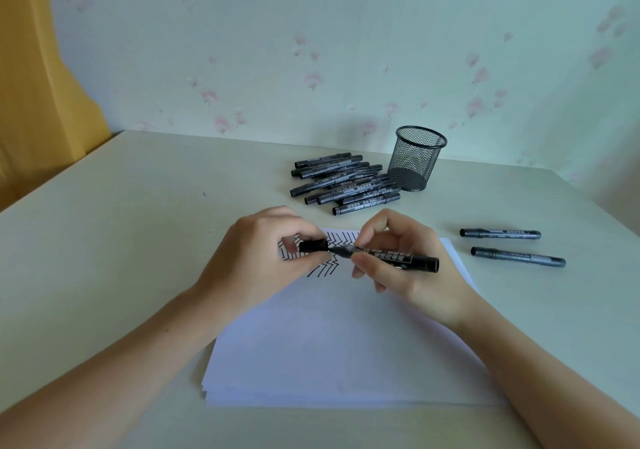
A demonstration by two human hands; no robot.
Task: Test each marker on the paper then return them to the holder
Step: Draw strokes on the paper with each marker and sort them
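R hand [412, 268] grips marker [398, 255] barrel, L hand [263, 258] pinches cap [313, 245] at its tip — over paper [346, 344] | pile [343, 183] at 12 o'clock, holder [417, 159] at 1, likely empty | 2 markers [509, 242] at 3 — prob. tested

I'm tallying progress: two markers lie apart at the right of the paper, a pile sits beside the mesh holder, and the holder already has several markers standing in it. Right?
Not quite. In the head view the mesh holder is empty. The rest stands: two markers lie right of the paper, and the pile sits beside the holder.
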